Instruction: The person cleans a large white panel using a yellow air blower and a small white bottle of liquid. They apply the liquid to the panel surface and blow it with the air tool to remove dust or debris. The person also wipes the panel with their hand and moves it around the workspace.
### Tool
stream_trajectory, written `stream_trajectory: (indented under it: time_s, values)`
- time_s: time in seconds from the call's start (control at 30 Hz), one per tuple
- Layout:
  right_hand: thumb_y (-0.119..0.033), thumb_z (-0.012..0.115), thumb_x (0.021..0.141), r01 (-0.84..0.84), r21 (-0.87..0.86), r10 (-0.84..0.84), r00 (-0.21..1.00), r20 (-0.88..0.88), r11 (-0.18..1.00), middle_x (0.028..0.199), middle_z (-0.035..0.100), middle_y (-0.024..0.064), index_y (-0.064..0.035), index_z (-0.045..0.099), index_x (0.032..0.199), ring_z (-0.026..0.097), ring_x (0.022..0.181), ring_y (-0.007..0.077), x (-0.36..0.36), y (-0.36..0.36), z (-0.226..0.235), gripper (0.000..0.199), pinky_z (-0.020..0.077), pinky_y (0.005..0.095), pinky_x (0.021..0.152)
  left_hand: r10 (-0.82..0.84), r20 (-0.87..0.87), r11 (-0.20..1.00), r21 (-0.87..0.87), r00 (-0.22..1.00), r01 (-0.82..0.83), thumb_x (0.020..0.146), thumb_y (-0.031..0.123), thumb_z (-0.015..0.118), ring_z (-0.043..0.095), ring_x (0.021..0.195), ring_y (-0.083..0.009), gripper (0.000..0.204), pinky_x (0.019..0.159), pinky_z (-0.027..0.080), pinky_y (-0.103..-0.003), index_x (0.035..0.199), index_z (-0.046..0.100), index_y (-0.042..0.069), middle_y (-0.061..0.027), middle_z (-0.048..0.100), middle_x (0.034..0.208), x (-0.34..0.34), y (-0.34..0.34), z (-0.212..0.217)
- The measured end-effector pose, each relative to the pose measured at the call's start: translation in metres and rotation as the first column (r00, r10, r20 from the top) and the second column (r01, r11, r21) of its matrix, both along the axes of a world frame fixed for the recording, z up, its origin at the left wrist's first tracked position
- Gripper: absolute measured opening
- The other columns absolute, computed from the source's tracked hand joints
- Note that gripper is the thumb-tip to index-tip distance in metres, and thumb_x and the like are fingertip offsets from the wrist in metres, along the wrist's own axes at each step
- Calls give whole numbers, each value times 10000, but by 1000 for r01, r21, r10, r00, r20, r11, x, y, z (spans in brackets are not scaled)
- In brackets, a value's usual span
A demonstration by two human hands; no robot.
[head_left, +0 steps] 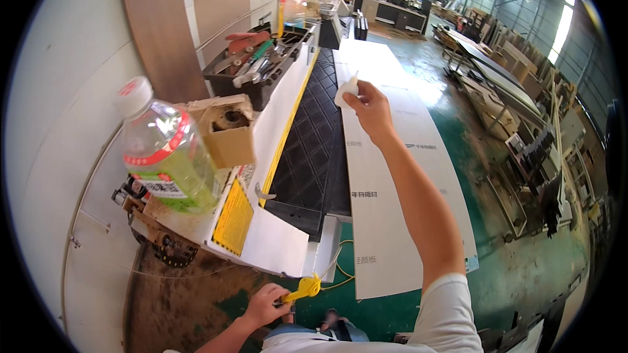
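My right hand (371, 112) is raised over the far part of a long pale board with printing on it (386, 176). Its fingers are closed round a small white squeeze bottle (345, 93) with a thin pointed nozzle. Low in front of my body, my left hand (265, 305) is wrapped round the handle of a yellow hand tool (305, 287); its exact kind cannot be made out. A thin yellow hose (341, 268) loops close beside the tool. Along the board's left side runs a machine's black, diamond-patterned bed (302, 134).
On the white machine ledge at left stand a large clear plastic bottle with green liquid (167, 157), an opened cardboard box (229, 137) and a black toolbox (255, 65) full of hand tools. Sheet stacks and racks (497, 91) line the right side, across a green floor (510, 274).
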State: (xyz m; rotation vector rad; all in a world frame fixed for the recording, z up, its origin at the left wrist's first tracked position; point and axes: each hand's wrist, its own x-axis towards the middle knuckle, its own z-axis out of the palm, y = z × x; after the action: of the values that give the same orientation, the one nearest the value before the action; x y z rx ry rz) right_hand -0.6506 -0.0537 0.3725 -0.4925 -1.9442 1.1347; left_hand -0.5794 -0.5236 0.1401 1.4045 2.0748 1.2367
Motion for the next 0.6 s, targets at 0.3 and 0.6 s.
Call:
stream_trajectory:
  time_s: [0.3, 0.6]
  values:
    - [-351, 797, 883, -23, 147, -3, 985, 175, 989, 881, 662, 6, -54, 711, 1158, 576, 711, 107, -56, 106, -38, 414, 473, 292, 639, 318, -143, 947, 0, 937, -322, 772, 92, 747, 664, 912, -353, 254, 824, 554, -413, 1017, 691, 55, -166, 674, 989, 11, 41, -10]
    - [-261, 737, 932, -534, -515, 670, 734, 111, 670, 830, 595, -6, 9, 683, 1123, 532, 738, 81, 128, 72, -191, 335, 442, 258, 699, 720, -183, 611, -292, 670, -736, 766, -8, 644, 643, 1000, -344, 375, 824, 528, -397, 1124, 549, 49, -157, 530, 1371, 201, 68, 42]
